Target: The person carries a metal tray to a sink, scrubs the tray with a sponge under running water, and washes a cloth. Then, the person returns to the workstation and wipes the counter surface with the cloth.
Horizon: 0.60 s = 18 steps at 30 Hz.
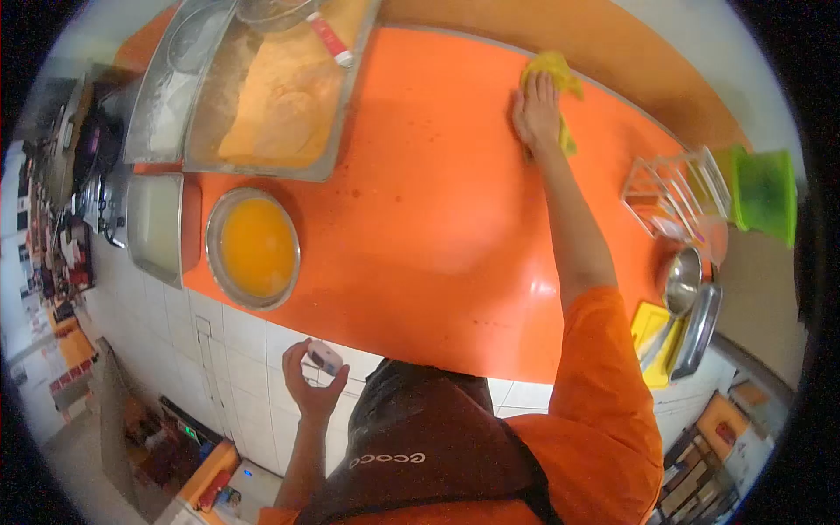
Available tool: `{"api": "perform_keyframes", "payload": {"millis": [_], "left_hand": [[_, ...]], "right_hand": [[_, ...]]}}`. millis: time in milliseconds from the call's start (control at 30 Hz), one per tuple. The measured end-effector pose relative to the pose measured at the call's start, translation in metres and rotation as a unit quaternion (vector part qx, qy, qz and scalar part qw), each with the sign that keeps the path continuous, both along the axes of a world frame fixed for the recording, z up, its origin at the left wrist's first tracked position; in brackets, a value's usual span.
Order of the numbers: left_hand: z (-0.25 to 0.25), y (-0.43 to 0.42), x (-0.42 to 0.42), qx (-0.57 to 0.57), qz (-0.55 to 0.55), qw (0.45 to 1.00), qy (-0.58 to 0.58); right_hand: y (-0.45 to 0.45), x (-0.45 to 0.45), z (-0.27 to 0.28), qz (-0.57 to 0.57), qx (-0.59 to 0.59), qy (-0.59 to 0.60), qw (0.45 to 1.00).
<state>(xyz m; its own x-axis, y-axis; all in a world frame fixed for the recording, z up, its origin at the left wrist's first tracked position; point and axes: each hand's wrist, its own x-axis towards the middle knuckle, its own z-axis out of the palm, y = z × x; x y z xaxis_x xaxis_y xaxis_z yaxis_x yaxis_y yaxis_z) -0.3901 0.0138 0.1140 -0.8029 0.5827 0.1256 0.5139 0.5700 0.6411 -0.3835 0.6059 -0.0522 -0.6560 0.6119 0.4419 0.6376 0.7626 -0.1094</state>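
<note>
My right hand (pixel 540 111) is stretched out to the far side of the orange tabletop (pixel 420 219), pressing on a crumpled yellow cloth (pixel 553 65) and holding it against the surface. Part of the cloth sticks out past the fingertips and beside the wrist. Below the table's near edge, my left hand (pixel 313 385) is closed round a small white rounded object (pixel 325 358) with a dark mark on its side; its kind I cannot make out. A metal bowl of orange-yellow liquid (pixel 258 247) stands on the table's left part.
At the back left are a metal tray of orange powder (pixel 284 114) with a red-and-white tube (pixel 330 39) on it, and a tray of white powder (pixel 175 114). On the right stand a white wire rack (pixel 674 192), green container (pixel 763 197), metal bowl (pixel 682 280) and yellow board (pixel 652 337).
</note>
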Motion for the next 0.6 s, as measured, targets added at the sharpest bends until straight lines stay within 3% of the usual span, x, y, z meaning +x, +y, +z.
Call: {"api": "perform_keyframes", "payload": {"millis": [200,467,600], "left_hand": [[-0.001,-0.016,-0.009,-0.022,0.134,0.991,-0.008],[0.008,-0.037,-0.003,0.010,0.158,0.987,0.002],[0.008,-0.046,0.003,0.031,0.157,0.987,-0.016]], "right_hand": [[-0.080,-0.150,0.000,0.196,-0.072,0.003,0.978],[-0.309,-0.083,0.030,0.277,-0.192,-0.021,0.941],[-0.374,-0.055,0.043,0.341,-0.260,-0.013,0.903]]}}
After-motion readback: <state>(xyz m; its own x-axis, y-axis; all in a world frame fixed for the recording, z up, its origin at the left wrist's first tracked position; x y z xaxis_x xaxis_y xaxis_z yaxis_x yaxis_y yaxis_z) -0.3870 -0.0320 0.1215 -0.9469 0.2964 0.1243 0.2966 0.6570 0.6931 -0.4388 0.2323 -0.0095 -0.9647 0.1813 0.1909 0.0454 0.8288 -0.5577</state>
